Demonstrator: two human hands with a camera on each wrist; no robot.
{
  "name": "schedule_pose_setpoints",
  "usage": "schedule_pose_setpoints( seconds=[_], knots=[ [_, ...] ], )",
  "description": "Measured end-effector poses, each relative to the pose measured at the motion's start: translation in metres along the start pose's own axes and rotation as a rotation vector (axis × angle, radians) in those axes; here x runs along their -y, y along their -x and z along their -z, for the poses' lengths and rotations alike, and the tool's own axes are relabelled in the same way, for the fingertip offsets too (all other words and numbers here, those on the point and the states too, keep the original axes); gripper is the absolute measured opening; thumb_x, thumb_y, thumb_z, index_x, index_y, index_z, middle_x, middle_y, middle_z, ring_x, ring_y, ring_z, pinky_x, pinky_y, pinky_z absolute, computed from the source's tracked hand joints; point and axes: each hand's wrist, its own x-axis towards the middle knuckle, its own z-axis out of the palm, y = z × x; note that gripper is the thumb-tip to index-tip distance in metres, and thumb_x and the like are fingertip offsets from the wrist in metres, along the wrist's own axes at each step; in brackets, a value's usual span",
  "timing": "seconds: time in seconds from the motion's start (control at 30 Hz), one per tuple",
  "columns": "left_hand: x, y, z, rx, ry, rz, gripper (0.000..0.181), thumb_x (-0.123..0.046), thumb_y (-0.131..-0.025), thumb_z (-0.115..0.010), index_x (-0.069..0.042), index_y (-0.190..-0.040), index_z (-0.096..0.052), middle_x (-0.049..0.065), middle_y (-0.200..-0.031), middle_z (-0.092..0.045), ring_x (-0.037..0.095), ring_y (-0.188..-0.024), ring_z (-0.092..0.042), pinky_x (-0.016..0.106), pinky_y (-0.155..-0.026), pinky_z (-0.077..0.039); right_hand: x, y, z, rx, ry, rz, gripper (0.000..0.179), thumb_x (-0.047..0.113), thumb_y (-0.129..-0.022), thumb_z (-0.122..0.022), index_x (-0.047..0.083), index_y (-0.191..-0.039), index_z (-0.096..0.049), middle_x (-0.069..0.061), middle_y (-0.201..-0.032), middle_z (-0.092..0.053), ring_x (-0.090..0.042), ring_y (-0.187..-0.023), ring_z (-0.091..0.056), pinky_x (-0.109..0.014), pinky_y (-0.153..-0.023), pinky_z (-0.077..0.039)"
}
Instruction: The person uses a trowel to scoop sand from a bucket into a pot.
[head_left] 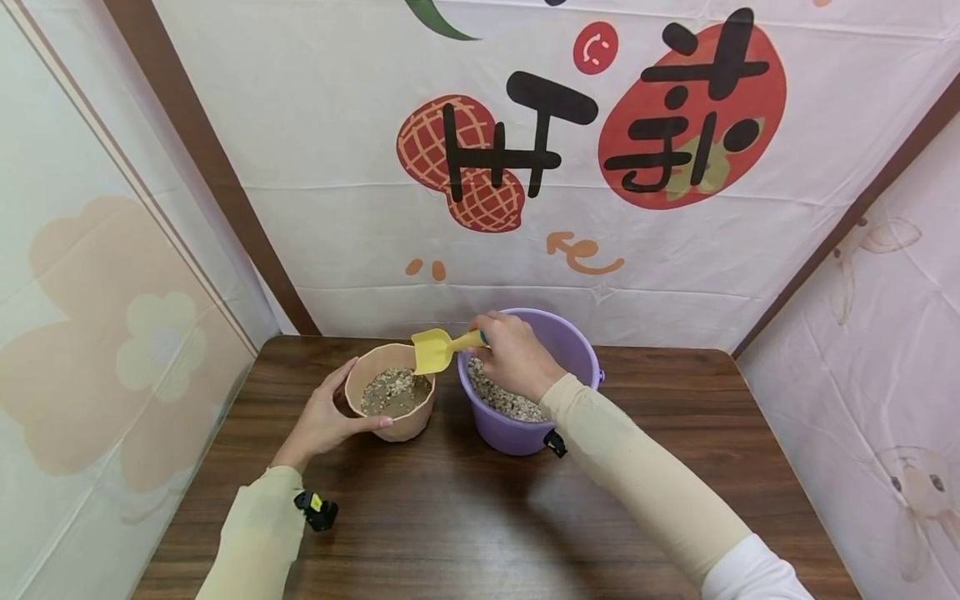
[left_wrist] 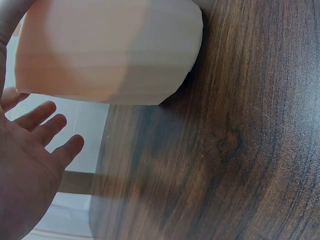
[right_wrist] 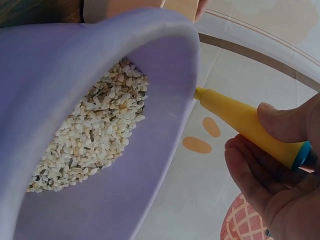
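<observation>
A peach-coloured plant pot (head_left: 405,427) with a faceted wall stands on the table, gravel scattered over the brown soil-like layer inside. My left hand (head_left: 324,421) holds it from the left, thumb along the near rim and fingers round the far side; in the left wrist view some fingers spread beside the pot wall (left_wrist: 100,55). My right hand (head_left: 517,354) grips the yellow handle (right_wrist: 240,117) of a small toy shovel (head_left: 433,352). The shovel's blade is tilted over the pot's right rim. Below my right hand is a purple bucket (head_left: 502,432) with pale gravel (right_wrist: 95,132) in it.
Both containers stand near the back edge of the dark wooden table (head_left: 465,517), the bucket just right of the pot. A white printed cloth wall (head_left: 345,242) rises behind them, with more cloth on both sides. Black wrist cameras (head_left: 317,510) are strapped to the sleeves.
</observation>
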Motion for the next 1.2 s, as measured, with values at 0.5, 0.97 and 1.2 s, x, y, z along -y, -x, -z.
schedule_pose_setpoints(
  seconds=[0.5, 0.97, 1.2],
  knots=[
    [0.0, -0.003, 0.0, -0.003, -0.001, -0.007, 0.123, -0.038, -0.068, -0.096, -0.006, -0.162, -0.023, 0.023, -0.161, -0.027, 0.042, -0.146, -0.03, 0.062, -0.114, -0.03, -0.005, 0.006, 0.004, -0.051, -0.076, -0.019, 0.024, 0.008, -0.093, -0.074, 0.001, -0.116, -0.071, -0.01, -0.109, -0.071, -0.023, -0.096, -0.067, -0.036, -0.083, -0.056],
    [0.0, -0.001, 0.0, 0.005, 0.005, 0.004, 0.123, -0.037, -0.069, -0.096, -0.005, -0.162, -0.021, 0.024, -0.161, -0.026, 0.042, -0.145, -0.031, 0.061, -0.113, -0.032, -0.017, 0.033, 0.014, -0.183, -0.284, -0.049, 0.017, 0.009, -0.093, -0.075, 0.004, -0.109, -0.074, -0.003, -0.094, -0.07, -0.017, -0.079, -0.057, -0.032, -0.072, -0.05],
    [0.001, 0.0, 0.0, 0.003, 0.007, -0.004, 0.124, -0.038, -0.069, -0.096, -0.005, -0.162, -0.021, 0.023, -0.161, -0.027, 0.041, -0.145, -0.032, 0.06, -0.113, -0.032, -0.026, 0.056, 0.022, -0.224, -0.379, -0.109, 0.02, 0.01, -0.092, -0.076, 0.005, -0.112, -0.074, -0.004, -0.088, -0.066, -0.018, -0.069, -0.052, -0.028, -0.06, -0.044]
  ],
)
